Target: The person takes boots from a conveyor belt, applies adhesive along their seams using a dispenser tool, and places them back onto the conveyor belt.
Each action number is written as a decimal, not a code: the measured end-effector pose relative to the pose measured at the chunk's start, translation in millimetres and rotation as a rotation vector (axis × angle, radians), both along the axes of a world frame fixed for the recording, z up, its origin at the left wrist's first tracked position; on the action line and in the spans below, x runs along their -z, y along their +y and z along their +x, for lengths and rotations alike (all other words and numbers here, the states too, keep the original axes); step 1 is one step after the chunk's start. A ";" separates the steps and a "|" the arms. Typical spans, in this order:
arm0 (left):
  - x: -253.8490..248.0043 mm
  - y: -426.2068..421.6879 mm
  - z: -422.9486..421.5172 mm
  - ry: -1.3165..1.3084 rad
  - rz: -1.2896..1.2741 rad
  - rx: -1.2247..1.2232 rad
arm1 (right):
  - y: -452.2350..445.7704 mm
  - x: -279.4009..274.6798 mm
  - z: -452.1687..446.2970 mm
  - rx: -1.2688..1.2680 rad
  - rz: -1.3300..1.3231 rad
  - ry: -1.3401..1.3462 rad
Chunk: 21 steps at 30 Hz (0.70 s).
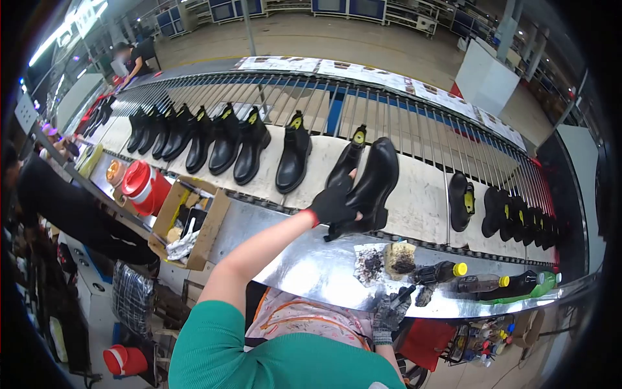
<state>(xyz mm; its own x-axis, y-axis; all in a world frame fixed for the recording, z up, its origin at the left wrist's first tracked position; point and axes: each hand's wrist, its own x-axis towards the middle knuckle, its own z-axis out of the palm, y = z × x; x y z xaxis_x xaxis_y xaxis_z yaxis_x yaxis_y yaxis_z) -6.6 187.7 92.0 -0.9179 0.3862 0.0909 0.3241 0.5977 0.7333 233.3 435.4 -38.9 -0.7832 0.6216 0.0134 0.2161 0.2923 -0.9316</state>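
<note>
My left hand (335,203), in a black glove with bare fingertips, grips a shiny black ankle boot (377,175) near its shaft. The boot is tilted, its toe pointing away from me. Just behind it, another black boot (346,161) stands on the conveyor, partly hidden. Low at the table edge, my right hand (390,316) wears a grey patterned glove. Its fingers are closed around a slim dark-handled tool (403,295) whose kind I cannot make out. Near that hand lie a black-stained sponge (400,259) and a smeared white cloth (369,263).
Several black boots (293,155) stand along the roller conveyor (414,201), with more at the right (461,202). Bottles (440,272) lie on the metal table (304,272). A cardboard box (206,228) and red jug (144,188) sit left. Other people are at the left.
</note>
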 end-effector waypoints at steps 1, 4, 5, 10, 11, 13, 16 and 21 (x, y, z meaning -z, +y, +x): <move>20.2 19.0 -32.6 0.155 -0.057 0.015 | 5.9 10.8 -7.0 -0.010 -0.128 -0.081; -21.8 79.5 -78.8 -0.154 -0.270 -0.024 | 3.7 24.3 -17.8 -0.089 0.368 -0.138; -1.2 100.9 -106.2 -0.105 -0.322 0.058 | 7.3 41.8 -18.7 -0.098 0.656 -0.165; 10.1 211.5 -155.8 -0.233 0.209 -0.627 | 6.4 33.1 -15.9 -0.239 0.902 -0.071; -0.3 210.2 -158.8 -0.048 0.264 -0.469 | 15.3 30.3 -19.4 -0.333 1.186 0.091; -11.4 213.9 -157.9 -0.011 0.280 -0.248 | 10.2 33.1 -14.4 -0.297 0.270 -0.078; 23.8 225.7 -162.4 0.324 -0.222 -0.111 | 7.2 29.7 -16.9 -0.218 0.528 0.013; 11.3 206.4 -109.7 0.488 -0.378 0.080 | 11.9 26.4 -18.8 -0.229 0.415 -0.036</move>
